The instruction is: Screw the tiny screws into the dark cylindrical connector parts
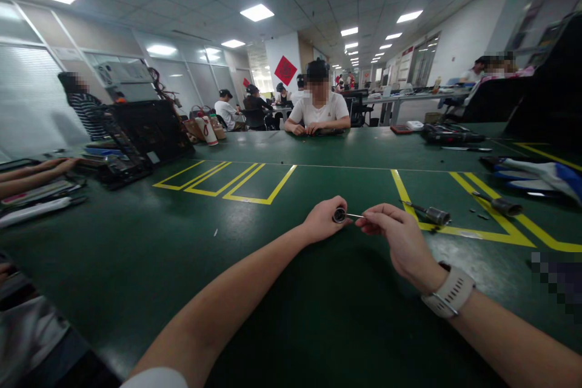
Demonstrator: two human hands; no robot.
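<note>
- Green table (182, 236): extends beneath all the fingers.
- Right hand (402, 242): thumb and fingertips pinched together on the rod.
- Left hand (324, 220): fingers curled closed around the dark cylinder.
- Two shafted cylinders (437, 216): lying to the right of the right fingers.
- Dark cylinder (339, 215): within the left fingers, round end showing.
- Thin metal rod (354, 216): between both hands' fingers.

I am standing in a big workroom like an office, where bright lights (257, 12) are shining from the ceiling (204, 0), people (321, 110) are sitting, and metal parts (437, 216) are lying on a green table (159, 248) with yellow lines (248, 199).
</note>
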